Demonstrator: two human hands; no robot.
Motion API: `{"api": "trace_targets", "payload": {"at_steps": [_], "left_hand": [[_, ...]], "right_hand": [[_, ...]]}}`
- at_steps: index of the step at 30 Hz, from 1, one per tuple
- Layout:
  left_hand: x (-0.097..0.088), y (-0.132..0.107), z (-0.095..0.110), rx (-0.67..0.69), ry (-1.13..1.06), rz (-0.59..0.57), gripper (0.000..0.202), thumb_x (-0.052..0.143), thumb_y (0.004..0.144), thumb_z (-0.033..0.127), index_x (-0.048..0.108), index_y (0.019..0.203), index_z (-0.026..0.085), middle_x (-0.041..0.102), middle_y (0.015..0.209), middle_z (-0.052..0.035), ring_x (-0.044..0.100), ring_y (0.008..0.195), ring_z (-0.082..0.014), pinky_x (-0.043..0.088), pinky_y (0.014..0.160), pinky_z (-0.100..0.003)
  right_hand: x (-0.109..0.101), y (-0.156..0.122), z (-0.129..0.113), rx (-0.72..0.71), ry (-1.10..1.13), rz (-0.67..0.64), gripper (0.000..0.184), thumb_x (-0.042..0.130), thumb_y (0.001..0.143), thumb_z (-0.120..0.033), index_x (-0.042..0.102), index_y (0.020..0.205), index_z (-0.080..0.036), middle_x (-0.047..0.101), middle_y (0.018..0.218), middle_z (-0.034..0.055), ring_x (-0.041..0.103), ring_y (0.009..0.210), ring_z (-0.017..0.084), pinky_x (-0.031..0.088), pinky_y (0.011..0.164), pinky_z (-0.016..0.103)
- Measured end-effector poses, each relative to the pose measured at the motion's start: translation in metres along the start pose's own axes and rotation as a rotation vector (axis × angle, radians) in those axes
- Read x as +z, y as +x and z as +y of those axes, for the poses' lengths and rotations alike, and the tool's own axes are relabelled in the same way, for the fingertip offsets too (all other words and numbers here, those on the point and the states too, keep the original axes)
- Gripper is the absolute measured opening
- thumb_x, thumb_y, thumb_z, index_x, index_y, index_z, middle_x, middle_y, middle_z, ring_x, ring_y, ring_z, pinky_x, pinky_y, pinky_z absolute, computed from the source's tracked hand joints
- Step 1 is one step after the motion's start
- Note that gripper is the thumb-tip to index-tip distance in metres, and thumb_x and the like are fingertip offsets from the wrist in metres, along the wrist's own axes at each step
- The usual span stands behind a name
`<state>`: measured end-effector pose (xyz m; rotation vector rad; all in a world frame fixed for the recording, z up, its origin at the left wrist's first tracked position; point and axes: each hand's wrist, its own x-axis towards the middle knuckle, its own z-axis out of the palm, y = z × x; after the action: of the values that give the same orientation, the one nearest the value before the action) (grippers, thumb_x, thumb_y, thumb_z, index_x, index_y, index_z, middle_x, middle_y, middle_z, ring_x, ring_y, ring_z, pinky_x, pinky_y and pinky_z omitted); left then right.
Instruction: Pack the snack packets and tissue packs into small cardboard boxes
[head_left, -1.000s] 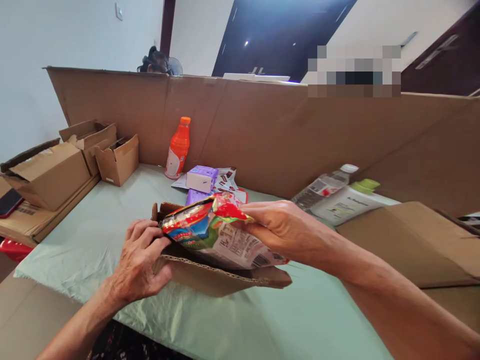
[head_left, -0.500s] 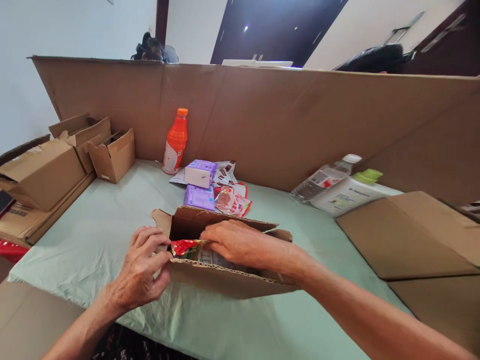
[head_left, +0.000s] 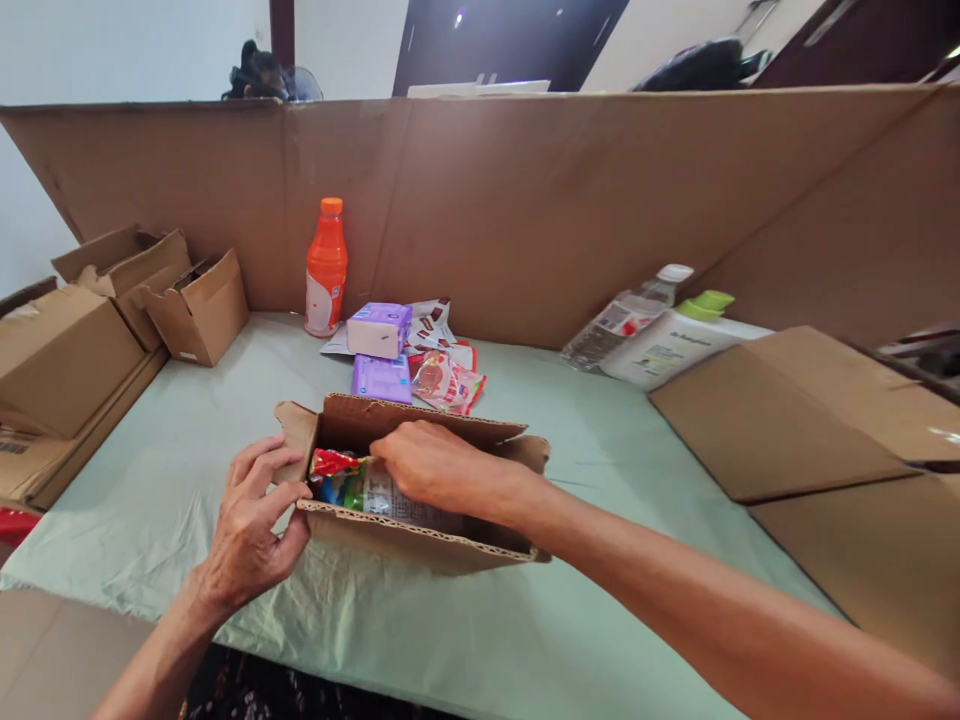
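An open cardboard box [head_left: 420, 545] stands on the table before me with its flaps up. My left hand [head_left: 255, 520] grips its left end, fingers against the left flap and thumb by the front corner. Reaching in from the right, my right hand [head_left: 427, 465] is closed, its fingertips pinching the edge of a shiny red and gold packet [head_left: 334, 462]. Below that, blue, green and silver printed packaging [head_left: 390, 500] shows inside the box. The right hand and forearm hide part of the inside.
Behind the box lie purple tissue packs [head_left: 381, 378], a pink snack bag [head_left: 448, 382] and an orange bottle [head_left: 327, 270]. A clear bottle [head_left: 626, 320] and white bottle [head_left: 675, 345] lean at the right, near a large carton [head_left: 780, 410]. More boxes [head_left: 199, 310] stand left. A cardboard wall [head_left: 525, 210] runs behind.
My left fingers have moved off the red packet's corner onto the box's end. The red packet sits farther from the left hand, and more packaging shows inside. The whole view has shifted.
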<state>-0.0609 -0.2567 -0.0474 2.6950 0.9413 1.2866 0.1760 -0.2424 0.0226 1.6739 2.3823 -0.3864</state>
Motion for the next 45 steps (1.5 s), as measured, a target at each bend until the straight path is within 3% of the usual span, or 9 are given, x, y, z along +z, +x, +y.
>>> {"api": "trace_targets", "payload": {"at_steps": [11, 19, 23, 26, 29, 33, 37, 41, 45], "left_hand": [[-0.008, 0.005, 0.0, 0.055, -0.011, -0.041, 0.022, 0.059, 0.082, 0.006, 0.069, 0.093, 0.022, 0.076, 0.115, -0.0064, 0.059, 0.127, -0.0312, 0.043, 0.108, -0.055], [-0.01, 0.017, -0.004, 0.112, -0.06, -0.122, 0.026, 0.058, 0.082, 0.007, 0.068, 0.1, 0.023, 0.08, 0.106, -0.0015, 0.058, 0.13, -0.0294, 0.032, 0.118, -0.056], [-0.008, 0.018, -0.004, 0.118, -0.045, -0.131, 0.026, 0.058, 0.082, 0.007, 0.068, 0.101, 0.022, 0.079, 0.107, -0.0009, 0.056, 0.13, -0.03, 0.03, 0.118, -0.057], [-0.009, 0.014, -0.005, 0.115, -0.015, -0.143, 0.028, 0.058, 0.082, 0.007, 0.067, 0.104, 0.022, 0.078, 0.112, -0.0032, 0.054, 0.131, -0.031, 0.032, 0.117, -0.059], [-0.01, 0.008, -0.006, 0.099, 0.025, -0.169, 0.03, 0.058, 0.082, 0.008, 0.069, 0.106, 0.021, 0.071, 0.125, -0.0095, 0.051, 0.134, -0.0337, 0.035, 0.115, -0.061], [-0.01, 0.0, -0.003, 0.06, 0.018, -0.15, 0.032, 0.058, 0.084, 0.008, 0.069, 0.111, 0.022, 0.055, 0.144, -0.0151, 0.043, 0.142, -0.0366, 0.037, 0.113, -0.064], [-0.01, -0.005, 0.002, -0.03, -0.028, -0.057, 0.028, 0.06, 0.087, 0.009, 0.069, 0.109, 0.024, 0.037, 0.16, -0.0114, 0.034, 0.148, -0.0374, 0.038, 0.113, -0.063], [-0.011, -0.009, 0.006, -0.103, -0.077, 0.011, 0.022, 0.06, 0.089, 0.008, 0.069, 0.101, 0.024, 0.028, 0.167, -0.006, 0.037, 0.148, -0.0357, 0.042, 0.112, -0.059], [-0.011, -0.011, 0.009, -0.122, -0.111, -0.016, 0.024, 0.059, 0.09, 0.008, 0.069, 0.104, 0.024, 0.028, 0.168, -0.0067, 0.042, 0.147, -0.0338, 0.047, 0.109, -0.056]], "right_hand": [[-0.002, -0.04, 0.018, -0.082, 0.127, 0.021, 0.026, 0.051, 0.096, -0.026, 0.07, 0.113, -0.018, 0.075, 0.118, 0.0116, 0.068, 0.107, 0.029, 0.047, 0.087, 0.036], [-0.002, -0.033, 0.012, -0.06, 0.144, -0.109, 0.03, 0.045, 0.093, -0.01, 0.074, 0.086, -0.017, 0.078, 0.091, 0.0081, 0.07, 0.081, 0.023, 0.039, 0.065, 0.029], [0.001, -0.028, 0.011, -0.076, 0.129, -0.122, 0.03, 0.046, 0.092, -0.01, 0.075, 0.087, -0.017, 0.078, 0.092, 0.0095, 0.072, 0.085, 0.024, 0.044, 0.07, 0.03], [0.009, -0.035, 0.018, -0.143, 0.201, 0.003, 0.028, 0.049, 0.096, -0.019, 0.076, 0.106, -0.018, 0.078, 0.11, 0.0088, 0.072, 0.103, 0.027, 0.051, 0.085, 0.036], [0.024, -0.052, 0.031, -0.207, 0.339, 0.291, 0.029, 0.05, 0.099, -0.025, 0.073, 0.117, -0.022, 0.076, 0.119, 0.0062, 0.071, 0.108, 0.025, 0.055, 0.093, 0.039], [0.042, -0.08, 0.046, -0.238, 0.396, 0.746, 0.023, 0.054, 0.1, -0.026, 0.074, 0.112, -0.024, 0.078, 0.112, 0.003, 0.073, 0.105, 0.019, 0.058, 0.093, 0.032], [0.053, -0.101, 0.05, -0.124, 0.346, 1.039, 0.016, 0.059, 0.098, -0.022, 0.074, 0.1, -0.026, 0.076, 0.116, 0.005, 0.073, 0.103, 0.02, 0.059, 0.093, 0.035], [0.065, -0.113, 0.053, 0.051, 0.361, 1.09, 0.015, 0.061, 0.097, -0.028, 0.075, 0.1, -0.027, 0.071, 0.128, 0.0084, 0.07, 0.112, 0.026, 0.062, 0.088, 0.04], [0.075, -0.115, 0.059, 0.141, 0.497, 0.982, 0.021, 0.06, 0.096, -0.038, 0.079, 0.095, -0.027, 0.069, 0.13, 0.0096, 0.072, 0.105, 0.025, 0.061, 0.058, 0.029]]}}
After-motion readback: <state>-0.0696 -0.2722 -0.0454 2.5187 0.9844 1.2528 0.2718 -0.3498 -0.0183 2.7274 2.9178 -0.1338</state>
